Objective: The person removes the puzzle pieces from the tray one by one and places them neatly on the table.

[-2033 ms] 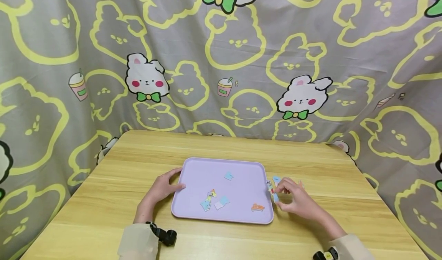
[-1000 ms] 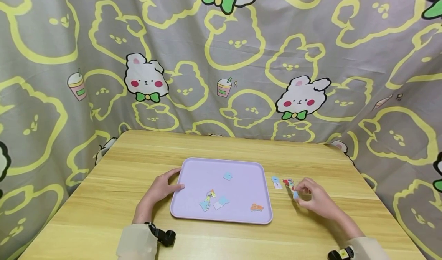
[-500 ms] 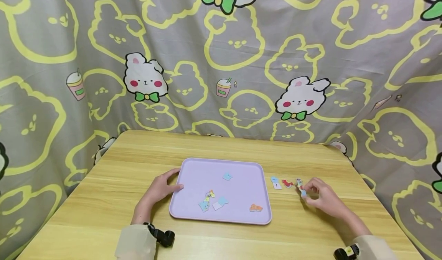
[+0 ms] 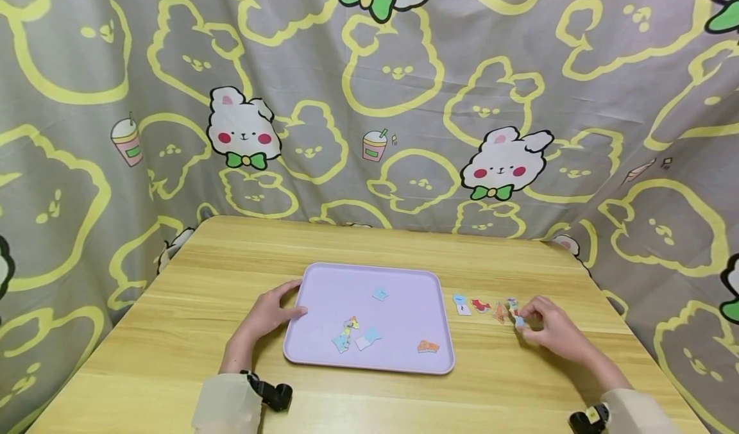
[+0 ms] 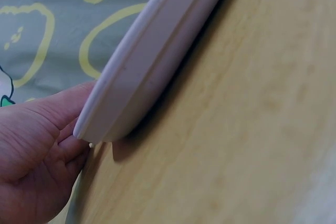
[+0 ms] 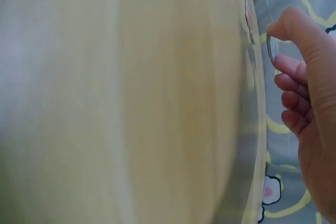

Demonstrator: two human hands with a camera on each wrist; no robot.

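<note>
A lilac tray (image 4: 404,315) lies on the table, and my left hand (image 4: 271,312) holds its left edge. In the left wrist view the thumb (image 5: 68,103) goes over the rim, with the other fingers curled below. To the right of the tray, my right hand (image 4: 551,330) pinches a small colourful jigsaw puzzle piece (image 4: 519,321) between thumb and fingers. The right wrist view shows a thin piece (image 6: 271,48) edge-on between the fingertips. Left of this hand lie an orange piece (image 4: 500,312), a red piece (image 4: 480,305) and a blue-and-white piece (image 4: 461,306) in a row.
On the tray are a light blue piece (image 4: 380,294), a yellow-and-blue piece (image 4: 344,338), a blue-and-white piece (image 4: 369,338) and an orange piece (image 4: 428,346). A patterned curtain (image 4: 323,133) hangs behind the wooden table (image 4: 369,399).
My right hand has moved right from beside the tray, leaving the red piece and then the orange piece spaced out on the table. My left hand stays at the tray's edge.
</note>
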